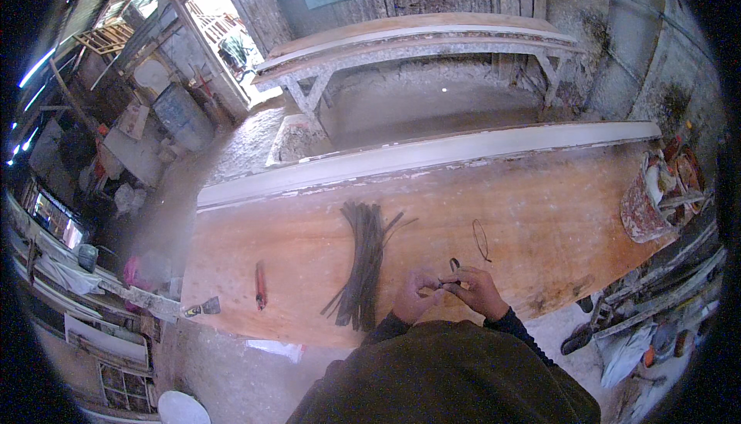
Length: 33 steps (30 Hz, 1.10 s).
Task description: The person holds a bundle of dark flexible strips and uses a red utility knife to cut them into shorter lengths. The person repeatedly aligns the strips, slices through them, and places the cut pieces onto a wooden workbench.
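Both my hands meet above the near part of the wooden table (448, 192). A short dark strip (454, 263), bent over at its upper end, is pinched in the fingers of my right hand (475, 294). The fingertips of my left hand (415, 296) are closed on the strip's lower end, touching the right fingertips. Left of my hands lies a bundle of long, thin dark strips (363, 266), with a few ends straying outward. Beyond my right hand a thin dark loop (481, 240) rests on the wood.
A slim red tool (260, 285) and a scraper (203, 307) lie toward the table's left end. Along the far edge runs a long white moulding (432, 154). A stained bucket (644, 200) stands at the right end. Behind is another long bench (417, 45).
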Each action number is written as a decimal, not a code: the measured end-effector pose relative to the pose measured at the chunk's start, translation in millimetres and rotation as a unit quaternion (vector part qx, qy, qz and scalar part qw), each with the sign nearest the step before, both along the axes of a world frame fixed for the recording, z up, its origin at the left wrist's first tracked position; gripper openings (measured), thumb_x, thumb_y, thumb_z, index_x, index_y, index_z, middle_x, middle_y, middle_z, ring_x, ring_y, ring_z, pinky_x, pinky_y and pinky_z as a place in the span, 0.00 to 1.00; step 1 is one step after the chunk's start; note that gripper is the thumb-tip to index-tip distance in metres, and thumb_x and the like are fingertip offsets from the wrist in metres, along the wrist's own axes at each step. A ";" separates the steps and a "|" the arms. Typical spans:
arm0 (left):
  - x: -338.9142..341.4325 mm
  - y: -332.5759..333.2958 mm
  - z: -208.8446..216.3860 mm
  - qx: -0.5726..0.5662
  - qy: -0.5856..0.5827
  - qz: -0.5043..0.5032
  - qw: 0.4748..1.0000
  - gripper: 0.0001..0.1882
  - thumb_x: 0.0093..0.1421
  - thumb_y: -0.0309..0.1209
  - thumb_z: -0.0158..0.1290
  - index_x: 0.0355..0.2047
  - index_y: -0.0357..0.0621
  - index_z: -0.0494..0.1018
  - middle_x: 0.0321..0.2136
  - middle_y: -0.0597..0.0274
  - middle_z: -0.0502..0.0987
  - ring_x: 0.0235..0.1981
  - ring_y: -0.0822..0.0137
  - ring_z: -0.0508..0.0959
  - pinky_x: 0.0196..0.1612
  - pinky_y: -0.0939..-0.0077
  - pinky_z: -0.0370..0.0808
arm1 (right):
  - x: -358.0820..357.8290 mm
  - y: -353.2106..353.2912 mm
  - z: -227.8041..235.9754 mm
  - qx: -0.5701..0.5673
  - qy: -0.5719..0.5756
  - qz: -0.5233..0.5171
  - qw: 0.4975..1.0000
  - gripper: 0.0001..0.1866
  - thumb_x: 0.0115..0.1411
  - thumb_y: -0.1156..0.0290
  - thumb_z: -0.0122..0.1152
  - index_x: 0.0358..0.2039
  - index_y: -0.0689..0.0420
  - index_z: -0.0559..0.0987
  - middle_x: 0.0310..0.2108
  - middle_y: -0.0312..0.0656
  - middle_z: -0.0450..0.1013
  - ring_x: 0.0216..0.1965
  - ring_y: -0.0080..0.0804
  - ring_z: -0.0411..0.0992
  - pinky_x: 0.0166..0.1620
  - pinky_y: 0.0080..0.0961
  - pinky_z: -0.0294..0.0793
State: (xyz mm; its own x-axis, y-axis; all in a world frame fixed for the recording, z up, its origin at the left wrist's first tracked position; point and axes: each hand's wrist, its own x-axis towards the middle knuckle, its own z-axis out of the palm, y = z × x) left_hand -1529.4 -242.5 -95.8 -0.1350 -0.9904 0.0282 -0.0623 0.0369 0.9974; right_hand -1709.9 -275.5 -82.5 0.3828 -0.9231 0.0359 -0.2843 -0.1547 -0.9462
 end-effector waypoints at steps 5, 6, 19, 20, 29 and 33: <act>0.0 -2.4 -12.1 -0.029 -0.003 -0.003 1.000 0.22 0.46 0.28 0.56 0.40 0.38 0.59 0.26 0.64 0.71 0.31 0.73 0.72 0.35 0.76 0.70 | 7.2 2.4 31.0 -0.083 0.025 0.023 0.996 0.07 0.45 0.69 0.62 0.27 0.54 0.78 0.23 0.41 0.73 0.23 0.34 0.69 0.27 0.25 0.66; -1.4 -3.2 -11.9 -0.039 0.015 -0.002 0.999 0.22 0.46 0.27 0.56 0.40 0.38 0.59 0.26 0.64 0.71 0.30 0.73 0.72 0.36 0.76 0.70 | 7.1 2.5 35.3 -0.126 0.044 0.034 0.991 0.07 0.45 0.69 0.62 0.27 0.54 0.78 0.22 0.42 0.72 0.22 0.34 0.69 0.27 0.25 0.66; -5.6 -5.3 -22.0 -0.001 -0.045 0.069 0.997 0.22 0.44 0.25 0.56 0.40 0.39 0.59 0.27 0.63 0.71 0.33 0.72 0.72 0.37 0.76 0.69 | 22.9 7.6 23.4 -0.087 0.133 0.045 0.986 0.09 0.51 0.67 0.52 0.25 0.60 0.70 0.21 0.47 0.66 0.25 0.42 0.65 0.29 0.32 0.63; -5.9 -5.1 -23.8 -0.010 -0.027 0.068 0.997 0.22 0.45 0.24 0.55 0.40 0.39 0.59 0.27 0.63 0.71 0.32 0.72 0.72 0.37 0.76 0.70 | 23.1 9.2 23.1 -0.074 0.117 0.040 0.990 0.08 0.51 0.68 0.51 0.25 0.60 0.70 0.21 0.47 0.65 0.24 0.42 0.65 0.29 0.31 0.63; -4.6 -2.1 -16.3 0.081 0.085 0.041 0.992 0.12 0.49 0.25 0.55 0.33 0.38 0.65 0.28 0.59 0.72 0.27 0.71 0.73 0.27 0.80 0.72 | 18.6 14.1 -1.4 0.183 -0.173 0.037 0.967 0.08 0.56 0.68 0.49 0.29 0.59 0.69 0.28 0.37 0.68 0.30 0.24 0.66 0.34 0.19 0.64; -4.4 -3.3 -14.4 0.109 0.096 0.048 0.988 0.12 0.51 0.29 0.54 0.33 0.37 0.67 0.28 0.60 0.72 0.26 0.73 0.72 0.26 0.81 0.71 | 14.1 10.1 -58.8 0.231 -0.212 0.029 0.949 0.09 0.56 0.68 0.51 0.34 0.59 0.69 0.31 0.37 0.69 0.32 0.23 0.67 0.36 0.17 0.66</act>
